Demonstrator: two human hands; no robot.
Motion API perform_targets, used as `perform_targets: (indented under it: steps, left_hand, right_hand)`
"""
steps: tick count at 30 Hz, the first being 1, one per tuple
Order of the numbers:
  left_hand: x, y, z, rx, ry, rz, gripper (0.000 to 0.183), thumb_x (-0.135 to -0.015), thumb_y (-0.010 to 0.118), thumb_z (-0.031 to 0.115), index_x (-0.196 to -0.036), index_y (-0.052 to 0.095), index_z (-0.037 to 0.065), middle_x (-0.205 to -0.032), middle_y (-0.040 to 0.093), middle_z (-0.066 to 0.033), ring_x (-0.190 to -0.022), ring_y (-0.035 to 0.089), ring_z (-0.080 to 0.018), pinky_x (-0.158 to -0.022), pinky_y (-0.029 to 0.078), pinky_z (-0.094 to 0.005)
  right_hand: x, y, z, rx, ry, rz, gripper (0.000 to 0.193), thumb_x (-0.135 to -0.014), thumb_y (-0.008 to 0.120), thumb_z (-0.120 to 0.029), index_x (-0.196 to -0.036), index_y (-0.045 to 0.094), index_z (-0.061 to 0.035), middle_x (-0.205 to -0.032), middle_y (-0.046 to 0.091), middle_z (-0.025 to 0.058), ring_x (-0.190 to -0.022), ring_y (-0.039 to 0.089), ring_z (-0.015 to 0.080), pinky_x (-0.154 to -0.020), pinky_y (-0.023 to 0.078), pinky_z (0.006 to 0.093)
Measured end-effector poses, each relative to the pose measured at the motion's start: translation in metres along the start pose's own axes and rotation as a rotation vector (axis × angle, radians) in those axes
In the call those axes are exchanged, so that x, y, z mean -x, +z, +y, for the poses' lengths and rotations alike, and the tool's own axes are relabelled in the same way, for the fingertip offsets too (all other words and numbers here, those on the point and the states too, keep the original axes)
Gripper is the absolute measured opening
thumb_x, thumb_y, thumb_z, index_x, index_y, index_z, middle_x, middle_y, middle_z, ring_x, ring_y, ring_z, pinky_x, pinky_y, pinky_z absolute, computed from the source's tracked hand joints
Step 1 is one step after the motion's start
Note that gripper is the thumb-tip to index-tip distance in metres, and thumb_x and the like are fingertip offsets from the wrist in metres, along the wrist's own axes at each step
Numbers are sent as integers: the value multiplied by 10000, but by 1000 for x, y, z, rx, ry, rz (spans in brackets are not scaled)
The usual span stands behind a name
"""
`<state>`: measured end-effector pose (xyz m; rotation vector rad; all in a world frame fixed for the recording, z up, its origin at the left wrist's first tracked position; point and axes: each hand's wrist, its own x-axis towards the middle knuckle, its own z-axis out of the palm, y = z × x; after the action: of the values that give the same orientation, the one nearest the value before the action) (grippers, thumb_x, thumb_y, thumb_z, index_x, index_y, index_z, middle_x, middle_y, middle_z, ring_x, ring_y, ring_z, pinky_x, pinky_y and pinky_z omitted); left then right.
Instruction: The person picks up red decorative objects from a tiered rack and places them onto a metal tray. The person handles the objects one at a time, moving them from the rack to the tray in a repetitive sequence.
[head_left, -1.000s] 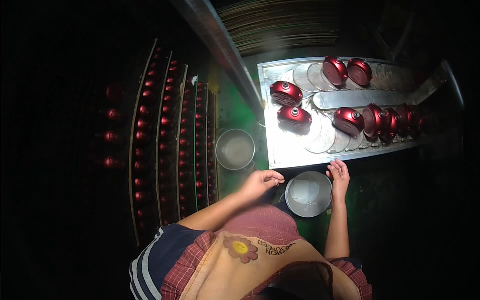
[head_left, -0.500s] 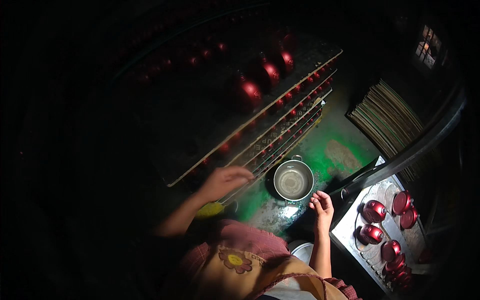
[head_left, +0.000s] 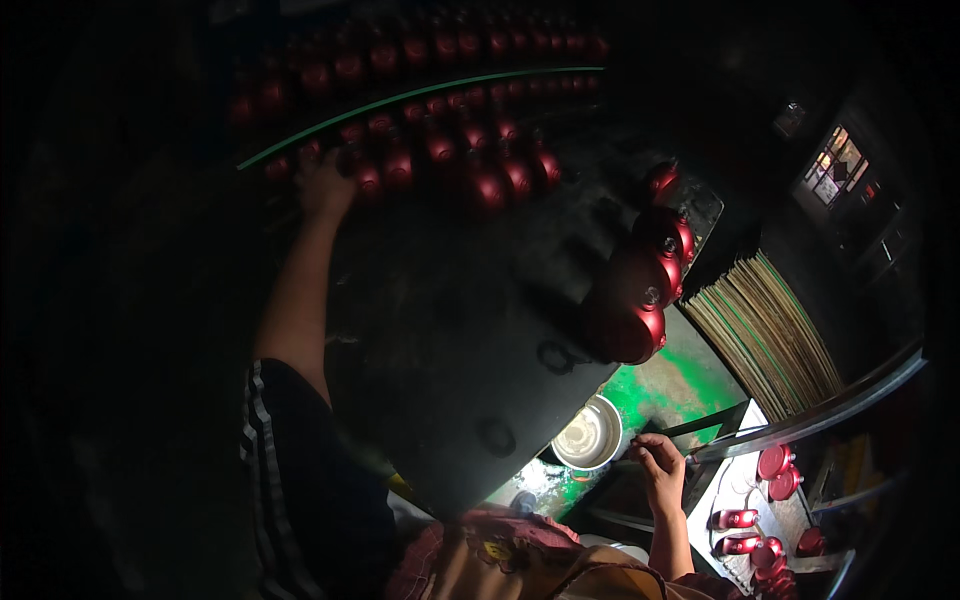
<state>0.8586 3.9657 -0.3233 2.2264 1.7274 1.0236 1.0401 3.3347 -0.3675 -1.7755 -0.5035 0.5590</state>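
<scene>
My left hand (head_left: 325, 187) reaches far out over a dark board (head_left: 450, 330), at the left end of rows of glossy red rounded pieces with small knobs. It is beside one red piece (head_left: 369, 180). Its fingertips are lost in the dark, so whether they grip a piece cannot be told. My right hand (head_left: 662, 470) is raised at the lower right, thumb and fingertips drawn together; anything between them is too small to make out. Just left of it, a round metal pot (head_left: 588, 437) stands low on the green-stained floor.
More large red pieces (head_left: 640, 330) line the board's right edge. A green-edged shelf (head_left: 420, 93) with further red rows lies beyond. At right are a stack of thin boards (head_left: 765, 335), a curved metal bar (head_left: 830, 410) and a pale table (head_left: 720, 490) bearing red pieces.
My left hand has gone from near the board's front edge to the far-left red rows. The view has swung toward the board. My right hand stays by the pot, its fingers now pinched.
</scene>
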Motion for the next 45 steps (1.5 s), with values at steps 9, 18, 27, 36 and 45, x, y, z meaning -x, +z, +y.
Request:
perform_targets:
  steps: [9,18,27,36,45]
  left_hand:
    - [42,-18,-40,197,202,59,644,-726,751,192,-1316,503,269,-1349,500,-147,-1159,557,-393,-965,487,-464]
    - [230,-113,30,509,181,-200,658,-686,723,193,-1314,546,277,-1420,427,-148,-1213,539,-357,-964,495,-406]
    - [219,-64,102,398,303,-81,627,-703,707,129,-1284,520,274,-1440,332,-207,-1186,493,-464,-852,534,-495]
    - [258,-73,107,275,293,173,510,-766,756,233,-1237,568,281,-1378,388,-152,-1091,540,-345,-731,587,-409]
    - [259,-75,110,317,296,248,518,-772,750,236,-1254,571,294,-1380,404,-141,-1069,541,-332,-745,580,-403]
  right_hand:
    - [-52,15,-36,-27,-304,-244,151,-865,583,86,-994,635,27,-1011,616,77,-950,595,160,-872,469,275]
    - [-185,126,-171,153,-790,-384,451,-876,608,16,-1316,542,-58,-1290,572,65,-1168,532,195,-995,412,321]
    - [-481,246,-208,1176,-901,32,703,-854,656,-455,-1480,397,-266,-1441,479,152,-1361,378,365,-1132,222,520]
    - [-445,213,-181,993,-1139,-19,716,-822,732,-216,-1439,416,-398,-1339,446,276,-1200,500,418,-1019,420,471]
    - [-393,199,-181,705,-1153,-161,605,-893,648,-134,-1441,448,-295,-1339,471,259,-1236,485,407,-1051,394,464]
